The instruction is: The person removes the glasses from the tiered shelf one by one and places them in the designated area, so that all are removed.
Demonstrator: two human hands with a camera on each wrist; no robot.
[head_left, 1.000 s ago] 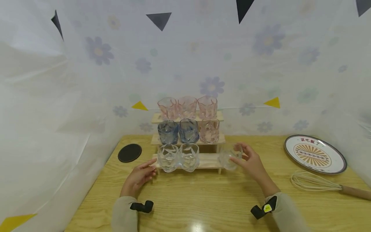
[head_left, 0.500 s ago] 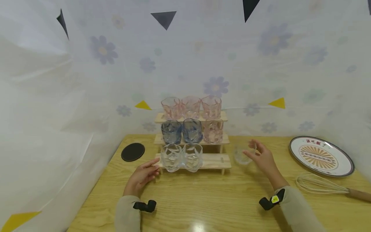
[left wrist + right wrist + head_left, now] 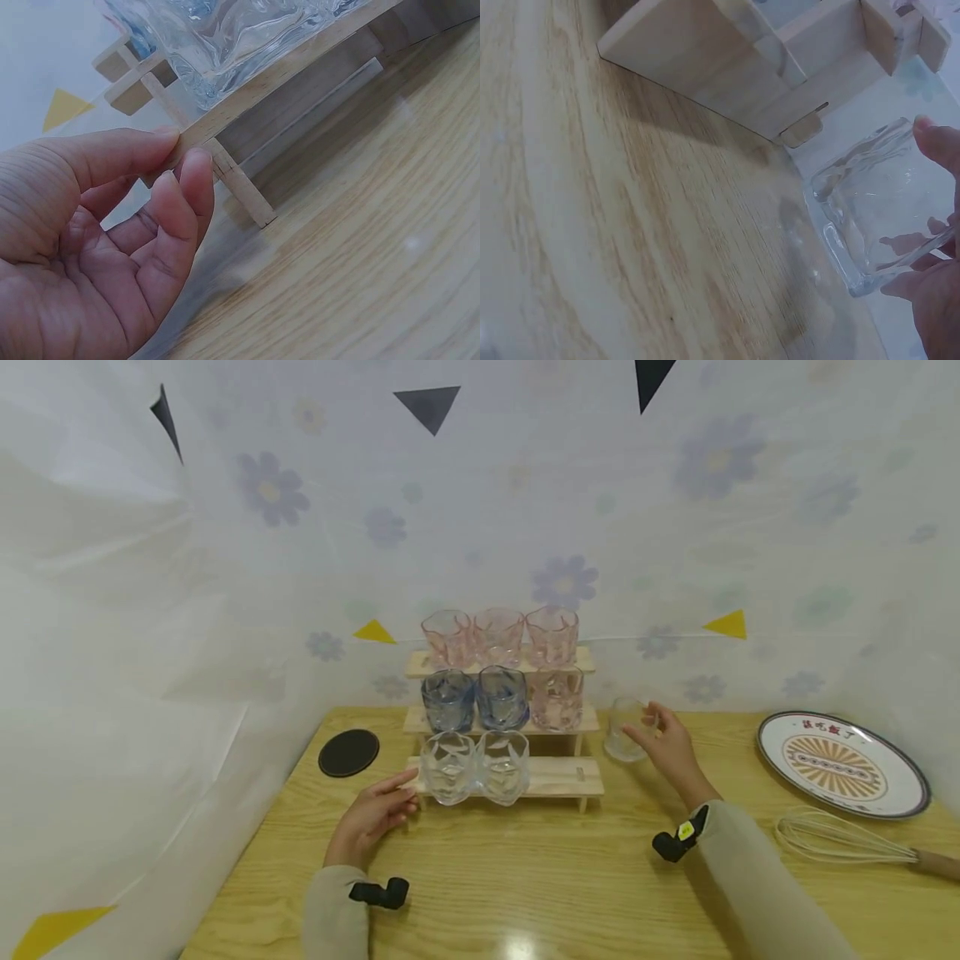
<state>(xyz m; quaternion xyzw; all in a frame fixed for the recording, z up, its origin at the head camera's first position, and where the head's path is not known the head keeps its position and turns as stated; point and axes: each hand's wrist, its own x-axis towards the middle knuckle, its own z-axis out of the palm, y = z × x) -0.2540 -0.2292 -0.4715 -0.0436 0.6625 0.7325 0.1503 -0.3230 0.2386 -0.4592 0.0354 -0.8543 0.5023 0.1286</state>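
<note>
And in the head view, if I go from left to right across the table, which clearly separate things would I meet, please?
A round black coaster, a three-tier pale wooden rack, a clear glass tumbler held in the right hand, a white plate with a dark rim and an orange sunburst pattern.

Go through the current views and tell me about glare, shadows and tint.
Head view: a bright glare spot on the table at the bottom edge, and the clear glass in the right hand looks faint; left wrist view: soft shadow beneath the wooden rack; right wrist view: dull, bluish tint, with a shadow along the rack's foot.
</note>
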